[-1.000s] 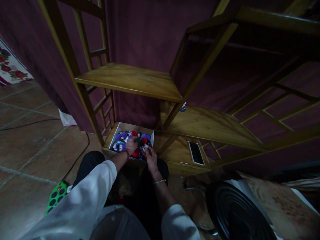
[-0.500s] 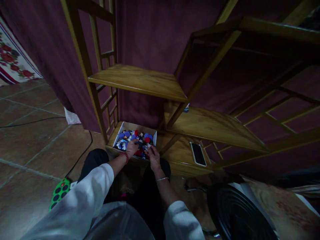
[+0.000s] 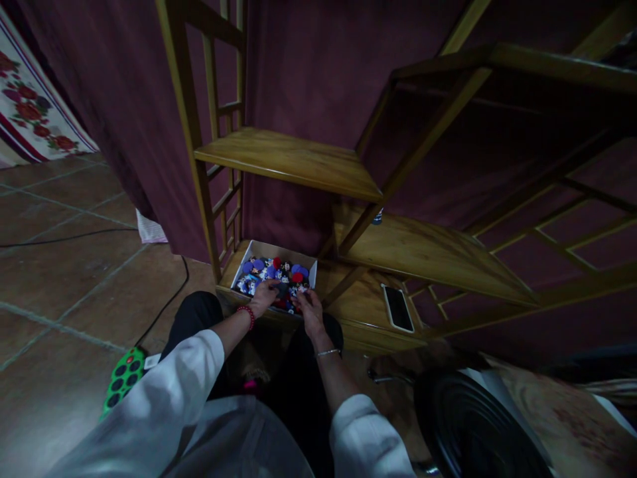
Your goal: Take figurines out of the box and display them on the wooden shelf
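Fingers of left hand: pinched on dark piece | right hand: curled at figurines, grip unclear

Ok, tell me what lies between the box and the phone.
Between box and phone, the head view shows a slanting wooden bar and shelf board.

A wooden shelf unit stands before me against a maroon curtain. To my right, a white-edged phone with a dark screen lies on a low board; nearer me sits a round, ridged black object, beside patterned fabric. On the tiled floor at my left I see a green power strip with 1 red button and a black cable. Farther off hangs a rose-printed cloth.
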`<action>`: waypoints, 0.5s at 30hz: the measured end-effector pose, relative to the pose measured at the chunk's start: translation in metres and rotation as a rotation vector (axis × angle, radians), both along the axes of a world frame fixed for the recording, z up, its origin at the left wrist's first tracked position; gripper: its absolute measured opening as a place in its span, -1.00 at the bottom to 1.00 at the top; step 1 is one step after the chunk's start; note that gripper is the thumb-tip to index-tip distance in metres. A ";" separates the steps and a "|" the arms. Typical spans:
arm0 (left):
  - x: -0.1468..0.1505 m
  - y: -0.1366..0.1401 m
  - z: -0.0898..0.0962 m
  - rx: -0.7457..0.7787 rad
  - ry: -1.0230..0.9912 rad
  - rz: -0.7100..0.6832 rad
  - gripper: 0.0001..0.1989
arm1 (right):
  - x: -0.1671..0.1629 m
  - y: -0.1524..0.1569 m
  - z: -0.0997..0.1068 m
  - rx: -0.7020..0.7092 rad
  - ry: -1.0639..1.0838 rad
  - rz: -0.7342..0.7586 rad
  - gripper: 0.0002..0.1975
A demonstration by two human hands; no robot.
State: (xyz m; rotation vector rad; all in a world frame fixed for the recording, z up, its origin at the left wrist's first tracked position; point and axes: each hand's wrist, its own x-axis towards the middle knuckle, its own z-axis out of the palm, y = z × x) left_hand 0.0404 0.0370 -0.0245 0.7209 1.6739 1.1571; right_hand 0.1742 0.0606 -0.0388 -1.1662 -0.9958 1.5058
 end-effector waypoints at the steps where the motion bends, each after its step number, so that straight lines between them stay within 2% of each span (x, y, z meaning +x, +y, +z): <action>1: 0.000 -0.001 0.001 0.001 -0.020 0.012 -0.68 | 0.000 0.000 0.001 0.002 0.000 0.001 -0.61; 5: -0.001 -0.006 0.003 0.018 -0.079 0.051 -0.68 | -0.003 0.001 0.002 0.027 -0.035 0.017 -0.64; 11: -0.003 -0.010 0.004 0.006 -0.154 0.047 -0.73 | -0.005 0.005 0.000 0.027 -0.147 0.054 -0.50; 15: -0.004 -0.013 0.004 0.040 -0.241 0.101 -0.79 | -0.006 0.005 -0.001 0.023 -0.165 0.053 -0.48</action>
